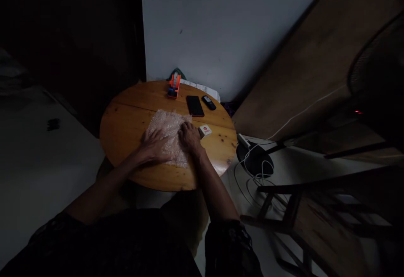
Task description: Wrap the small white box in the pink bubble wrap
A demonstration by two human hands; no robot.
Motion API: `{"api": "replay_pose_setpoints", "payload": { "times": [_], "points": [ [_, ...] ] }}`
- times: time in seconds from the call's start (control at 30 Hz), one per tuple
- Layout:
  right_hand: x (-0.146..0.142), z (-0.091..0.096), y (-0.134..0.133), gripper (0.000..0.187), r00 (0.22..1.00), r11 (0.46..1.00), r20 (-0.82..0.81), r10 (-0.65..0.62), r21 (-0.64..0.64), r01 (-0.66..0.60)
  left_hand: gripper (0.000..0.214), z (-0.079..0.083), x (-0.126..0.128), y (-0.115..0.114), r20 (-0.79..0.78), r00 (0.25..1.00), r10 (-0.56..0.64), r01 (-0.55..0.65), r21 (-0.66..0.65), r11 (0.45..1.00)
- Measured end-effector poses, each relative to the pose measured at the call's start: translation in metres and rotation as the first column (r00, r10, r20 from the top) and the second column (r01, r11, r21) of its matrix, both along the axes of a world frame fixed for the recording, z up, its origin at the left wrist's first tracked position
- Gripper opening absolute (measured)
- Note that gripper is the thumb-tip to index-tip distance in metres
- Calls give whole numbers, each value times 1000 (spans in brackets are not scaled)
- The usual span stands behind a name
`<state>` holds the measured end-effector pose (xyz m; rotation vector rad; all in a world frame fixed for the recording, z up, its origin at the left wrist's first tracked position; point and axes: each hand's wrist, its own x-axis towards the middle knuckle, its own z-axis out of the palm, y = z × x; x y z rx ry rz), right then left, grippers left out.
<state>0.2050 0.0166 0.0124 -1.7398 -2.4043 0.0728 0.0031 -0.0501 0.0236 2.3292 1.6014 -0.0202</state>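
Observation:
A sheet of clear bubble wrap (172, 121) lies spread on the round wooden table (123, 104). My left hand (155, 146) rests on its left part, open, with the fingers spread flat. On the right edge of the sheet lies my right hand (190, 136), its fingers slightly bent and pressed down on the wrap. Right beside that hand is a small white box (205, 130) with a red mark on top. Beyond the wrap are a dark flat rectangular case (195, 106) and a black keypad phone (208, 102).
An orange tape dispenser (174, 85) stands near the table's far edge, close to the wall (221, 29). To the right on the floor are a round black base (255, 159), loose white cables (261, 176) and a wooden chair (293, 214). The room is dim.

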Motion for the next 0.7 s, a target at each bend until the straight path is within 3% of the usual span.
{"api": "replay_pose_setpoints", "payload": {
  "times": [0.2, 0.43, 0.53, 0.7],
  "points": [
    [-4, -12, -3, 38, 997, 998, -81, -1, 69, 7, 71, -2, 17, -4, 72, 997, -13, 5, 109, 994],
    [3, -4, -9, 38, 990, 977, -138, 6, 213, 24, 82, -5, 39, 6, 113, 992, -62, 58, 35, 998],
    [13, 8, -14, 40, 980, 951, -157, -119, 266, 158, 86, -7, 40, 6, 98, 993, -61, 57, 45, 997],
    [51, 12, -19, 65, 923, 919, -139, -359, 118, 376, 93, -9, 39, 7, 77, 995, -65, 63, 29, 998]
  ]
}}
